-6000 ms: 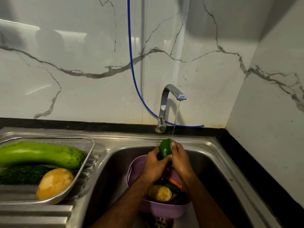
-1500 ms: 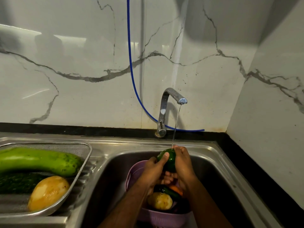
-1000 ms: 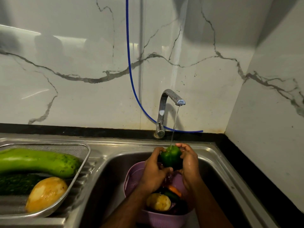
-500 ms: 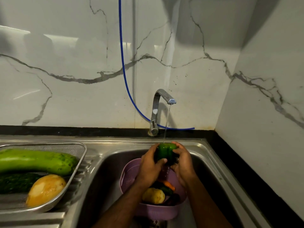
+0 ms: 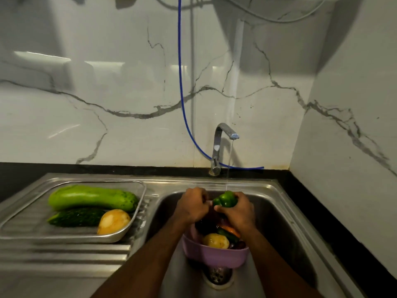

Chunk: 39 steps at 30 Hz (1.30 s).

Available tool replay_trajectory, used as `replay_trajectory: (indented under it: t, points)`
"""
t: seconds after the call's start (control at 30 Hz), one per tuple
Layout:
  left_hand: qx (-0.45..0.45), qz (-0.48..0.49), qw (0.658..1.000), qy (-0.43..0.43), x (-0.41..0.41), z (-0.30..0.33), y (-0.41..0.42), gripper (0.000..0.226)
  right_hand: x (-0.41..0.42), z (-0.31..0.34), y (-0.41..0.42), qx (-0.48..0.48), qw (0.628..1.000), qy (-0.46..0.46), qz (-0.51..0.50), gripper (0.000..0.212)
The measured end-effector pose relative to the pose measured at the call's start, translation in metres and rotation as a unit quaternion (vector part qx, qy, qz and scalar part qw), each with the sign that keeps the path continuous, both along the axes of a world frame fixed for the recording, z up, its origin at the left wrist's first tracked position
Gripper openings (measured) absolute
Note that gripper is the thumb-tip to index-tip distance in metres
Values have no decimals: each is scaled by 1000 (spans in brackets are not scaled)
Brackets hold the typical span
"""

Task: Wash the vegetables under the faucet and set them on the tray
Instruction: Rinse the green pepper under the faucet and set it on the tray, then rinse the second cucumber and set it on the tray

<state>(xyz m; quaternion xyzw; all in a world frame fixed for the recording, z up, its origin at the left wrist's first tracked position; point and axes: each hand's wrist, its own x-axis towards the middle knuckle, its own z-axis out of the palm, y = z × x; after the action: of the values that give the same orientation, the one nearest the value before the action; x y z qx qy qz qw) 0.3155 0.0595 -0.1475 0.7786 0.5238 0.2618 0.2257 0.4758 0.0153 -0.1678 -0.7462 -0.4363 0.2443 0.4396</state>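
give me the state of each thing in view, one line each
faucet: running, thin stream falling onto the pepper
green pepper: held under the stream, above the basket
right hand: gripping the pepper
left hand: fingers curled beside the pepper; contact unclear
purple basket: in the sink, holding unwashed vegetables
potato: in the basket
tray: on the drainboard, holding three vegetables
pale green gourd: lying in the tray

One pepper (image 5: pixel 226 199) in the grip. One basket (image 5: pixel 214 254) below it. Three vegetables left of it on one tray (image 5: pixel 64 236). One faucet (image 5: pixel 221 145) above.
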Motion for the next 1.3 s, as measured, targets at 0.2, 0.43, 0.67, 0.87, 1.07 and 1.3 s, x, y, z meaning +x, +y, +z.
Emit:
replay_trajectory:
  t: [0.2,0.43,0.67,0.87,1.07,1.3]
  points:
    - [95,18,995,21,-43,39,-15,15,-35,15,-15,46,997,-38,44,60]
    - [137,94,986,17,-135,64,-28,18,-117,60,-11,139,982,-7,130,57]
    - [157,192,969,16,-247,70,-49,23,-218,86,-3,155,959,-22,235,72]
    - [131,258,957,31,-328,62,-67,16,-296,80,-11,83,916,-151,361,81]
    - [129,252,959,35,-352,46,-67,28,-317,72,-11,29,885,-268,378,82]
    - [151,233,961,-8,-314,58,-56,22,-289,66,3,36,908,-200,367,58]
